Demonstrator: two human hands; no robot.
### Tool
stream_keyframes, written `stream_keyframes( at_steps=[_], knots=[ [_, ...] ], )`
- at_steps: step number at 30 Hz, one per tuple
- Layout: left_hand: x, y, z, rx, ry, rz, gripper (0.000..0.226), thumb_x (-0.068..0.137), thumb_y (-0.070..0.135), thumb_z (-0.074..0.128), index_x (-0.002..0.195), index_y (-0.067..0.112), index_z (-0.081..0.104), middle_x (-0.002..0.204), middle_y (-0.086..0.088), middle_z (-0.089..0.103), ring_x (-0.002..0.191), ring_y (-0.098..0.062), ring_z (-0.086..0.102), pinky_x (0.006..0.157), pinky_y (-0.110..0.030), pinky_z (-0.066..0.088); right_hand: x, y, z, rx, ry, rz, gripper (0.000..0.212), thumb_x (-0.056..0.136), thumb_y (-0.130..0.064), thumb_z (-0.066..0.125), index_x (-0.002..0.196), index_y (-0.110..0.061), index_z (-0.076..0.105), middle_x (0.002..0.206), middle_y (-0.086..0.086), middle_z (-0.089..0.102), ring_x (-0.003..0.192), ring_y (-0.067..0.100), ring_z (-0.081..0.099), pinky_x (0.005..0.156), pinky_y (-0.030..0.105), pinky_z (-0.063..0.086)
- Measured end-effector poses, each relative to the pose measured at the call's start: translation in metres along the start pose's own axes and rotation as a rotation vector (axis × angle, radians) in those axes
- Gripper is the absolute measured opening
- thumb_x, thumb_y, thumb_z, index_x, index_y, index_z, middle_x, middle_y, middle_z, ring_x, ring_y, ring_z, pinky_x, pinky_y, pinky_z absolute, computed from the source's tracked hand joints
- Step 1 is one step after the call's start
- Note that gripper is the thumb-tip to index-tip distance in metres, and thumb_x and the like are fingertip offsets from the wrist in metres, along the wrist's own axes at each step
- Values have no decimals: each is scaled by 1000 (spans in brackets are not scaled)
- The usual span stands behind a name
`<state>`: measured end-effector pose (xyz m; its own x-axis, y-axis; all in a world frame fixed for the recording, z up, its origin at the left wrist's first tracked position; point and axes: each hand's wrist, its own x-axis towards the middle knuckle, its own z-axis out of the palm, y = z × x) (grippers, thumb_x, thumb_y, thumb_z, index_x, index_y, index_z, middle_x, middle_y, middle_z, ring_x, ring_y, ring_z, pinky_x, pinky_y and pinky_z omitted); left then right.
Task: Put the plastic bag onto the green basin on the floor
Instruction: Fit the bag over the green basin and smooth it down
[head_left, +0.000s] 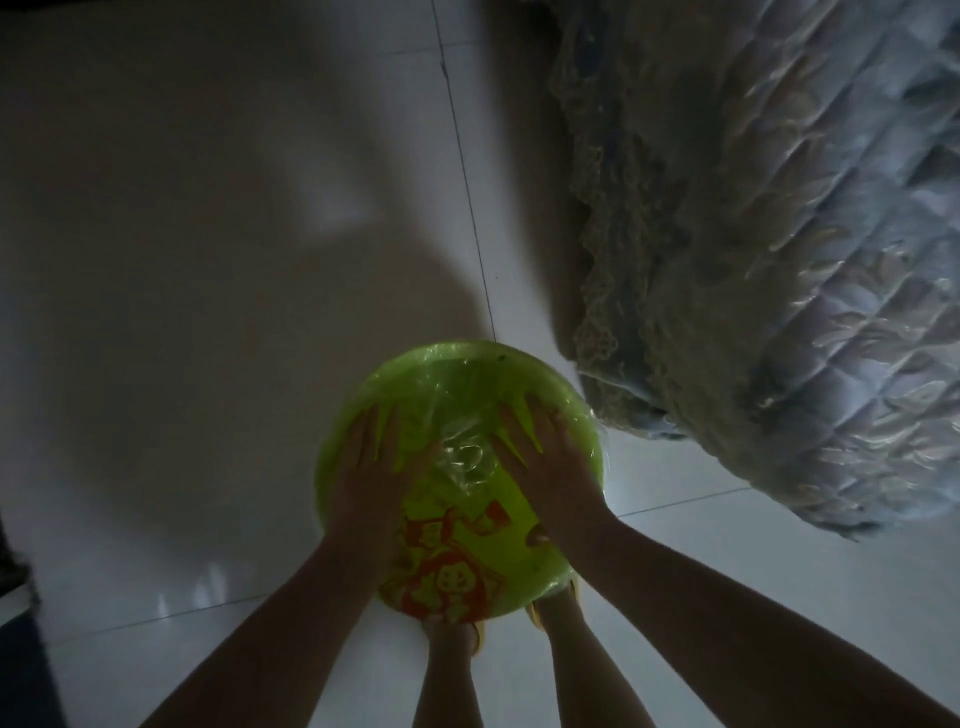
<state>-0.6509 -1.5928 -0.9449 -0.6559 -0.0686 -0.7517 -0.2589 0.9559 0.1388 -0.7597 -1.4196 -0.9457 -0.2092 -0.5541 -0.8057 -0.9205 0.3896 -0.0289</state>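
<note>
The room is dim. Far to the left, pale floor tiles (208, 260) spread out under a broad shadow, with a dark grout line running away from the person. Moving right, the left hand (371, 470) lies palm down, fingers spread wide and flat, pressing on the left half of the green basin (582, 415); its grip closes around nothing, it simply presses. The basin stands on the floor just ahead of the person's feet (452, 636), and a red cartoon print (447, 566) shows on its near side. Stretched across the basin is the clear plastic bag (465, 460), crinkled and glossy, bunched into a wrinkled patch between the two hands and reaching over the far rim. Next comes the right hand (545, 462), likewise open and flat, fingers fanned, palm on the plastic over the basin's right half, thumb pointing back toward the person. Further right, close by the basin, hangs a bed's lace skirt (623, 234), with a shiny quilted bedspread (831, 260) above it filling the right side.
</note>
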Motion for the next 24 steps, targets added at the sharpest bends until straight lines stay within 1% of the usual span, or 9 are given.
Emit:
stream_keyframes(
  at_steps=[3,6,9,11,14,16,18,21,24],
  knots=[
    [7,-4,18,-66,44,-60,91,84,44,58,143,37,-11,153,-16,-26,143,-35,-20,111,-32,-25,5,-7,7,-7,-42,46,119,70,-63,63,145,-20,-19,154,12,-28,139,46,-19,111,57,-12],
    [6,5,11,53,85,63,106,69,61,63,146,33,-4,154,-15,-15,145,-40,-4,117,-49,-6,5,-19,-5,101,27,131,91,85,-54,53,147,-22,-5,158,10,-15,143,39,-13,102,54,-30],
    [0,19,-4,157,120,203,94,39,63,79,119,14,64,126,-9,65,120,-28,58,101,-51,43,-2,-39,-18,-41,174,-55,66,70,-51,70,127,-21,56,135,4,57,129,23,48,112,43,32],
    [0,20,-1,206,33,199,93,55,61,73,128,7,54,137,-14,55,131,-30,46,112,-53,24,-2,-46,-21,-11,273,-87,51,60,-54,75,104,-29,72,110,-6,73,109,13,64,96,34,51],
    [12,19,22,139,25,91,87,86,56,44,148,13,4,160,-15,-3,146,-35,-9,99,-51,-34,11,-35,3,29,106,16,82,76,-54,64,144,-24,29,154,9,28,141,36,23,114,54,21],
    [20,20,35,119,48,5,88,83,64,40,149,19,3,160,-12,-4,146,-33,-10,97,-50,-37,24,-28,21,25,-46,73,104,81,-53,59,145,-16,-13,157,15,-13,141,47,-11,111,64,-4],
    [28,15,43,39,37,-89,94,78,70,42,149,23,1,160,-11,-5,146,-33,-11,103,-45,-35,33,-24,34,-14,-50,96,109,81,-59,53,136,-14,-29,153,16,-26,136,49,-21,107,64,-13],
    [28,10,56,-65,17,-147,95,74,73,46,148,31,2,160,-13,-8,145,-36,-14,116,-48,-16,36,-24,38,-36,-57,117,103,85,-58,49,137,-14,-29,154,17,-26,135,48,-25,102,62,-19],
    [14,14,44,-20,67,-61,86,77,75,33,146,36,1,158,-12,-12,145,-33,-14,109,-49,-26,27,-22,22,-4,-59,88,106,81,-66,48,144,-13,-19,156,16,-20,140,45,-18,112,59,-12]
  ],
)
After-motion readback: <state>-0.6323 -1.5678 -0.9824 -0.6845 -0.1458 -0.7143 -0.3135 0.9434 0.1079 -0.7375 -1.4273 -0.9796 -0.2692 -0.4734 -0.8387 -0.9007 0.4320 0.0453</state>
